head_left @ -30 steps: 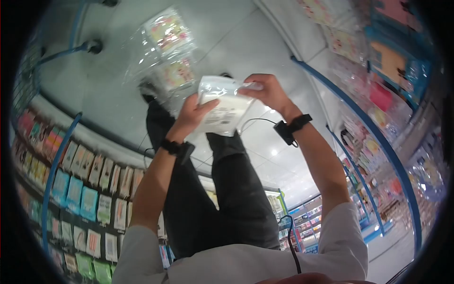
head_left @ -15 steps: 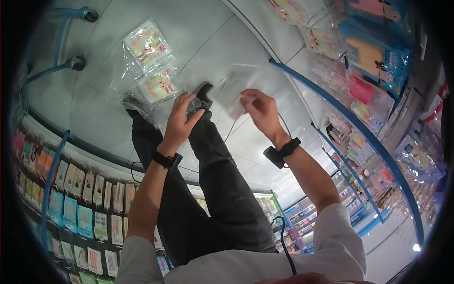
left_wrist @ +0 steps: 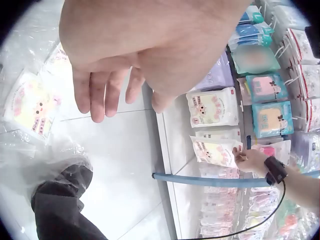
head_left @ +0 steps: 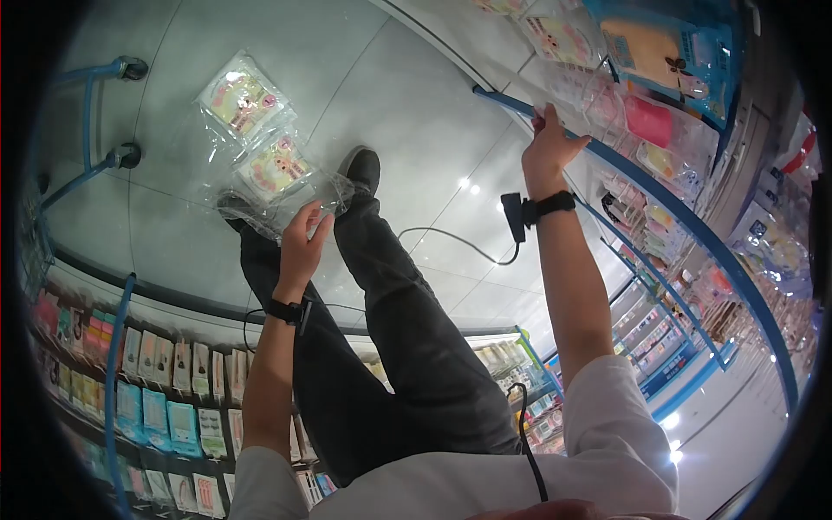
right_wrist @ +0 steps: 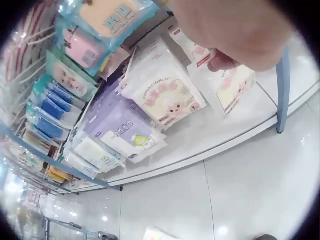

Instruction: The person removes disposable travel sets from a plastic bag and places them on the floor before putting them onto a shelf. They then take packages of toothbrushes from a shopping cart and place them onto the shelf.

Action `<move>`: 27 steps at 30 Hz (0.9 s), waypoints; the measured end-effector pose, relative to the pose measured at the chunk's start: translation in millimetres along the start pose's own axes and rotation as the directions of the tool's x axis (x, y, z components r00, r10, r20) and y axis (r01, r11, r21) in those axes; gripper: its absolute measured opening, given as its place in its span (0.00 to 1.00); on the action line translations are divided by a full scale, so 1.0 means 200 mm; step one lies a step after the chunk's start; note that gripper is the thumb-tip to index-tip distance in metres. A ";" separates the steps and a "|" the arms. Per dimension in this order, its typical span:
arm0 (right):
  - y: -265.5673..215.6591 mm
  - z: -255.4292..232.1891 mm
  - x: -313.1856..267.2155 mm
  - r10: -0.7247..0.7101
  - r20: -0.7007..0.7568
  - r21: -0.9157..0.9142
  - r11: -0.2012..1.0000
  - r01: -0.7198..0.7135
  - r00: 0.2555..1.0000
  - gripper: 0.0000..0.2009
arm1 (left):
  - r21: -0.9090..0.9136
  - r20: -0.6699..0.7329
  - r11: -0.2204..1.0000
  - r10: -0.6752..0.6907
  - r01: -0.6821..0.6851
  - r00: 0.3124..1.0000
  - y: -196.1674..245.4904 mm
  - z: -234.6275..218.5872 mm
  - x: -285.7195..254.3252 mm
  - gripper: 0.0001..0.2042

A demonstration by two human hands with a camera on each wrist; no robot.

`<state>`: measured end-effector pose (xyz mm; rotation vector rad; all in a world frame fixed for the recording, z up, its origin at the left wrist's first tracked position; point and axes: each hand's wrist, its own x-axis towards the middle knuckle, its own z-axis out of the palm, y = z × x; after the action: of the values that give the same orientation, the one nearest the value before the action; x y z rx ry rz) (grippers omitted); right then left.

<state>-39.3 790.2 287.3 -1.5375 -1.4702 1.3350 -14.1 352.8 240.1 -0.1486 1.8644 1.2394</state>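
Pinching white packet (right_wrist: 231, 91) at shelf (right_wrist: 212, 134) with right hand (head_left: 548, 160).
Holding left hand (head_left: 302, 247) wide, with fingers loosely extended, near clear bag (head_left: 331, 189) on floor (head_left: 347, 87).

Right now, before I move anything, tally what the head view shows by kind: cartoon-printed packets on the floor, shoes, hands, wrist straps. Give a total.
Cartoon-printed packets on the floor: 2
Shoes: 2
Left hand plus right hand: 2
Wrist straps: 2
Total: 8
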 end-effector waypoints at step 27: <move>-0.01 0.15 0.15 0.097 0.006 0.483 0.871 -0.088 0.995 0.12 | 0.009 0.039 0.997 -0.078 0.078 0.996 -0.05 0.12 -0.08 0.20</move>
<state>-71.6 814.5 273.7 -1.2926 -0.9542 1.5919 13.9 361.3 241.1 -0.1896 1.8126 1.1736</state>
